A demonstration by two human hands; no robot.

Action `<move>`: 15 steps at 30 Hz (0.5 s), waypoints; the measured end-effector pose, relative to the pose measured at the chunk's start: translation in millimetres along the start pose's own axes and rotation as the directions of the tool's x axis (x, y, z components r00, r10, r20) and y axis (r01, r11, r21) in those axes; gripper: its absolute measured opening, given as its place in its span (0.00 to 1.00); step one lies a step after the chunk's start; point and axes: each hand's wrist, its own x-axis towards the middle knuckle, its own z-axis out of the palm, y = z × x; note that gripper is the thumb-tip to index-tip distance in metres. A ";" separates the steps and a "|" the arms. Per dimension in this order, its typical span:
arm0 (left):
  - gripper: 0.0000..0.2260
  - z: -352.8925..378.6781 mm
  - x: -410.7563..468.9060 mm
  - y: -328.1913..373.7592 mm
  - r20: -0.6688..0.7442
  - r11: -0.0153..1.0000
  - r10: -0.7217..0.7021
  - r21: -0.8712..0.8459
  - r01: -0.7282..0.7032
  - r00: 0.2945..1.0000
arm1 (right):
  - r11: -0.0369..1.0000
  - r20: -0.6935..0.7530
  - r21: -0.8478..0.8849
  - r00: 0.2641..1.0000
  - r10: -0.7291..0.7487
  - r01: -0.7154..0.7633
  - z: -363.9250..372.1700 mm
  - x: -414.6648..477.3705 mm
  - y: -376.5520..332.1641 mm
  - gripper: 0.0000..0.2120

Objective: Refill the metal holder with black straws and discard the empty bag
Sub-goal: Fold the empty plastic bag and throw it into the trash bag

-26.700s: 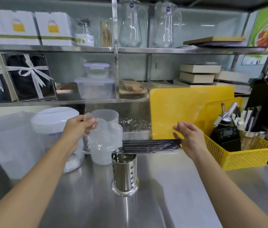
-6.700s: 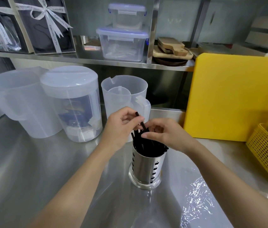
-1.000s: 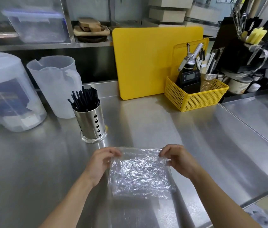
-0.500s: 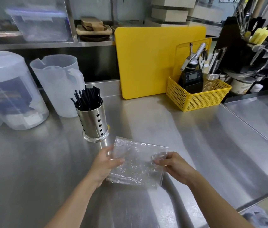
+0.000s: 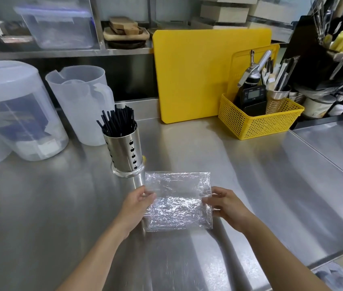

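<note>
My left hand (image 5: 138, 203) and right hand (image 5: 226, 205) pinch the empty bag (image 5: 178, 203) by its side edges. I judge it featherlight, limp and slippery, so I'd crumple it before binning.

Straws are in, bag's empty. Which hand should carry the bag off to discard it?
Likely the right hand. Both hands grip the empty bag, left hand on its left edge, right on its right. No bin is visible, but the counter edge and open floor lie to the right.

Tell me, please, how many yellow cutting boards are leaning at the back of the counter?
2: a large yellow board against the back wall, and a smaller one overlapping its right side, behind the yellow basket. Others may be hidden.
</note>
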 end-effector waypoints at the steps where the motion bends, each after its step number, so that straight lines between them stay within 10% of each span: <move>1: 0.06 -1.9 -0.4 0.0 0.009 1.000 -0.006 -0.017 0.006 1.000 | 1.000 -0.005 0.000 1.000 0.003 -0.003 -0.7 0.5 0.4 0.05; 15: 0.13 -23.7 -9.2 -0.4 0.161 0.954 0.035 -0.300 0.015 0.986 | 0.980 0.103 0.195 0.993 -0.053 0.032 0.1 5.3 8.1 0.14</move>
